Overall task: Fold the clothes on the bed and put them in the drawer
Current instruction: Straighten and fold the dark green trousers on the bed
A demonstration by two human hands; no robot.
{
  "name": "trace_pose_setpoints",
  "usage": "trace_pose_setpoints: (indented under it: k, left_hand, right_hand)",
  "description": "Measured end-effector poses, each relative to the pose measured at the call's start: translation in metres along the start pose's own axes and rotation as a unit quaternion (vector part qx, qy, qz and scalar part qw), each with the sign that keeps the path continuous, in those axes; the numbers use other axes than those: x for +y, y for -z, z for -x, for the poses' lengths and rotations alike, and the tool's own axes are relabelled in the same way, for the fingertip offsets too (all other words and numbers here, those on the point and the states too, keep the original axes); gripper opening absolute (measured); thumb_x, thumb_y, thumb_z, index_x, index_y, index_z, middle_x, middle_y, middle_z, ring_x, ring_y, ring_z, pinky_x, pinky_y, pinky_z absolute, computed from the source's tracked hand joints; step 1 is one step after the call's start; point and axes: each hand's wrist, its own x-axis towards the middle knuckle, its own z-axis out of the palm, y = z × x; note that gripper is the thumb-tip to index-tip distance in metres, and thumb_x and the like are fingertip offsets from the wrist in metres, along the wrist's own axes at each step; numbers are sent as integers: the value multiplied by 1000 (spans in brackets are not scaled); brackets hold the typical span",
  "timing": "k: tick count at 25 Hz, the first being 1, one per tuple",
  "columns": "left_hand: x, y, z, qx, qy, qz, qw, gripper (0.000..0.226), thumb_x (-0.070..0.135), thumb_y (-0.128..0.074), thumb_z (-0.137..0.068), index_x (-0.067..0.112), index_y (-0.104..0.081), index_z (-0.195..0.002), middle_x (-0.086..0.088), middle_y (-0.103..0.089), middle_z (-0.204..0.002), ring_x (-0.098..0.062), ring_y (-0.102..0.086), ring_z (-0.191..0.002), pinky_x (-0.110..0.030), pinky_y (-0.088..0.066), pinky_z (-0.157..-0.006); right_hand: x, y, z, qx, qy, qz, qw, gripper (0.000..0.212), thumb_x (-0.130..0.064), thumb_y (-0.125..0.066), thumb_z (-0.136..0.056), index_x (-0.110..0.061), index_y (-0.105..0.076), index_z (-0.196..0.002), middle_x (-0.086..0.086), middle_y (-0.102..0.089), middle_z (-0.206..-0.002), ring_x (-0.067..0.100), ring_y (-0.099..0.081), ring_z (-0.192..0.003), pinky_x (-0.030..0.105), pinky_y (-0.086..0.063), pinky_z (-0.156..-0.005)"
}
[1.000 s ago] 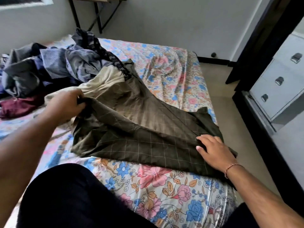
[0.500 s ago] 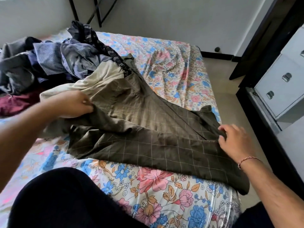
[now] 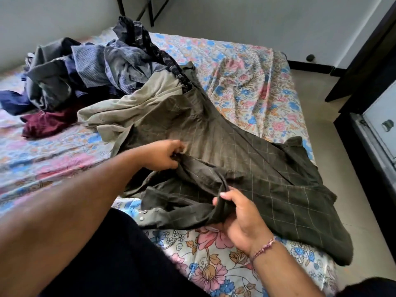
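On the floral bed (image 3: 246,86), both hands work a dark green checked shirt (image 3: 267,183).

The left hand (image 3: 162,155) pinches a fold near the shirt's middle; the right hand (image 3: 240,219) has its grip closed on bunched cloth at the near edge. A heap of unfolded clothes (image 3: 85,73) lies at the far left, and a white drawer unit (image 3: 381,123) stands to the right.

Rumpled olive checked shirt (image 3: 246,168) on bed (image 3: 246,86)
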Motion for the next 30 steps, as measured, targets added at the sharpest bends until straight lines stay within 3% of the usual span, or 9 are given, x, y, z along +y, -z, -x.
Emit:
trace_pose_setpoints:
  k: [5,7,9,13,16,20,26,28,30]
  left_hand:
    - [-30,-17,-13,12,-88,-94,992,43,27,-77,-87,23,-65,-128,4,-58,-115,-23,-60,-115,-37,-49,-101]
    - [-32,-23,-14,45,-96,-116,988,27,23,-71,-86,23,-69,-114,3,-59,-106,-26,-62,-110,-37,-50,-98]
    - [-29,-26,-13,57,-96,-108,988,29,28,-68,-84,23,-68,-112,2,-63,-106,-25,-63,-107,-37,-52,-95]
    - [-18,-27,-14,108,-83,-66,989,27,49,-59,-91,31,-62,-111,8,-67,-106,-18,-64,-102,-39,-52,-88]
    - [-3,-39,-19,159,-83,-142,973,16,50,-55,-96,35,-58,-99,11,-65,-103,-16,-64,-102,-41,-48,-86]
    - [1,-43,-26,163,-24,-11,986,15,31,-58,-99,27,-59,-85,2,-68,-89,-28,-66,-92,-37,-50,-78]
    - [-3,-26,-15,256,40,73,963,24,29,-58,-90,18,-59,-69,4,-61,-65,-26,-60,-71,-35,-46,-67]
    - [3,-29,-13,228,47,47,971,21,33,-55,-94,23,-58,-76,3,-60,-72,-29,-60,-77,-35,-45,-69]
    - [8,-34,-11,180,57,-24,982,19,38,-49,-98,26,-58,-87,-1,-61,-82,-32,-62,-81,-37,-46,-70]
  right_hand:
    - [-65,47,23,-18,12,207,978,34,-9,-67,-92,-14,-64,-126,11,-71,-90,21,-66,-78,36,-57,-74]
    - [-90,77,25,155,123,590,783,32,-24,-73,-93,-26,-63,-123,1,-74,-103,16,-68,-83,33,-54,-75]
    - [-95,96,35,319,257,668,622,38,-34,-73,-90,-28,-59,-125,-1,-63,-116,14,-63,-84,31,-50,-72]
    - [-27,91,61,266,258,626,686,61,-57,-76,-80,-36,-45,-130,-10,-46,-119,8,-53,-101,28,-54,-73]
    - [2,96,56,265,208,691,639,86,-39,-86,-75,-34,-36,-145,-7,-37,-137,15,-41,-127,39,-49,-104]
    - [-21,114,41,300,230,712,592,64,-11,-80,-75,-32,-55,-130,-5,-51,-125,23,-51,-115,40,-51,-99]
    - [-89,126,86,28,136,479,867,57,19,-64,-85,-24,-66,-122,1,-75,-106,19,-73,-98,27,-61,-83]
    - [-115,141,87,82,177,514,835,50,9,-69,-88,-28,-66,-122,9,-74,-106,22,-73,-88,26,-59,-79]
    - [-126,160,81,273,217,612,709,37,-5,-71,-92,-36,-67,-113,-1,-72,-106,20,-68,-77,24,-52,-65]
